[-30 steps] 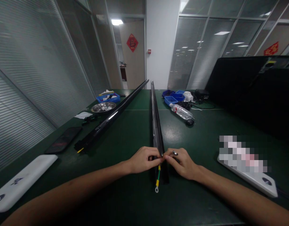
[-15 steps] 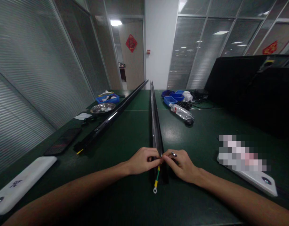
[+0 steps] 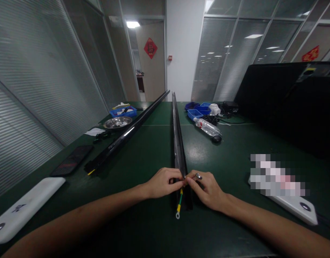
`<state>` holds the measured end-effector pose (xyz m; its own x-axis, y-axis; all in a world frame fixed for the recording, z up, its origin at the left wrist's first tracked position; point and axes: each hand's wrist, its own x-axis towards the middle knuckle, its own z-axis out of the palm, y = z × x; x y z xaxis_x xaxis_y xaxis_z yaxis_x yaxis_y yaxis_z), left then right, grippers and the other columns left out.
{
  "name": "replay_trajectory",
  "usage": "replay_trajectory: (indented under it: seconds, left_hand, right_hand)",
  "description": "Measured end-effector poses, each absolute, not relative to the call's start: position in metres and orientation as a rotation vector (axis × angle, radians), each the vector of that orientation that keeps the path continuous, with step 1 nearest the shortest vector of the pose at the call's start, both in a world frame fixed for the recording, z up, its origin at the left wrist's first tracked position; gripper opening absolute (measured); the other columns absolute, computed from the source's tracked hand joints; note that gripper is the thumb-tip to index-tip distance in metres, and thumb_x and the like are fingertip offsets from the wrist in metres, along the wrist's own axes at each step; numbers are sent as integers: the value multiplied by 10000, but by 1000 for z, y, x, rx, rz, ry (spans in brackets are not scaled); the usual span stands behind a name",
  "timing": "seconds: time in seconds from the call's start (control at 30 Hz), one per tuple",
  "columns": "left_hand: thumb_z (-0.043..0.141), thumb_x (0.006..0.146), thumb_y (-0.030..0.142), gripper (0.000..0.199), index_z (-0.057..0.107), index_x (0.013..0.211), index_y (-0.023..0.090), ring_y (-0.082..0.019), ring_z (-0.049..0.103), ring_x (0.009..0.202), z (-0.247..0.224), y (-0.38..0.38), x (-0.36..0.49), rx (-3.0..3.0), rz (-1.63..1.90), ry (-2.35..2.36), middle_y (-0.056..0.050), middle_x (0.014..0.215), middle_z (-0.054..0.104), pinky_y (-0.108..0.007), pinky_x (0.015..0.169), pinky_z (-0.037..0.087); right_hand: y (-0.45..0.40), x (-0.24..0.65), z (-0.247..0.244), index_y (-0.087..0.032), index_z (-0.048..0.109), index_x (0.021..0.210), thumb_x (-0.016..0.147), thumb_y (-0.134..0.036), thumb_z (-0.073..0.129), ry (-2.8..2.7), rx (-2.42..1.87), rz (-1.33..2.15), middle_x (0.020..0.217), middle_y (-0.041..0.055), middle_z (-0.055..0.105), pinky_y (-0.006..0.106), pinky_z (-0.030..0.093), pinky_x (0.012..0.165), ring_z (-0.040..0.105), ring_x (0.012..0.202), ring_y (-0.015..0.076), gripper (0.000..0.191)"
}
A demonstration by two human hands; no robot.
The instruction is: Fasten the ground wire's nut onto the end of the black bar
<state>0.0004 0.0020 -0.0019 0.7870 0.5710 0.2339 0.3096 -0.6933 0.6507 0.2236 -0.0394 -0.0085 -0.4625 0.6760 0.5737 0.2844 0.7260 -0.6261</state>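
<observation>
A long black channel-shaped bar runs away from me down the middle of the green table. At its near end my left hand and my right hand meet, fingertips pinched together. What they pinch is too small and hidden to name. A ring shows on a finger of the right hand. Below the fingertips a short green-and-yellow wire with a metal ring terminal hangs out over the bar's end. A second black bar lies slantwise to the left, with a yellow piece at its near end.
Left on the table are a white device, a dark phone-like slab, a metal dish and a blue tray. Right are blue bins, a plastic bottle, another white device and black screens.
</observation>
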Motion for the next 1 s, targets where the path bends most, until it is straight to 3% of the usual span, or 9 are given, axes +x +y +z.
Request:
replay_trajectory:
  seconds: [0.3, 0.73, 1.0]
  left_hand:
    - [575, 1036, 296, 258, 658, 851, 137, -111, 567, 736, -2, 1, 1, 2342, 590, 643, -3, 845, 605, -207, 689, 409]
    - [530, 1052, 347, 297, 659, 873, 149, -131, 576, 751, -4, 3, 0, 2361, 552, 679, -22, 858, 620, -228, 720, 441]
    - [537, 1048, 340, 306, 662, 851, 143, -123, 564, 736, 0, 1, 2, 2343, 555, 682, -18, 850, 614, -222, 709, 436]
  right_hand:
    - [-28, 232, -5, -151, 675, 907, 1060, -225, 507, -2124, -611, 561, 774, 38, 658, 265, 480, 628, 623, 643, 145, 238]
    - [-41, 223, -10, -157, 678, 930, 1059, -212, 506, -2036, -757, 567, 822, 46, 691, 267, 503, 677, 672, 695, 155, 222]
    - [-26, 231, -7, -149, 671, 898, 1062, -222, 515, -2108, -605, 570, 787, 34, 667, 258, 493, 653, 634, 666, 142, 238]
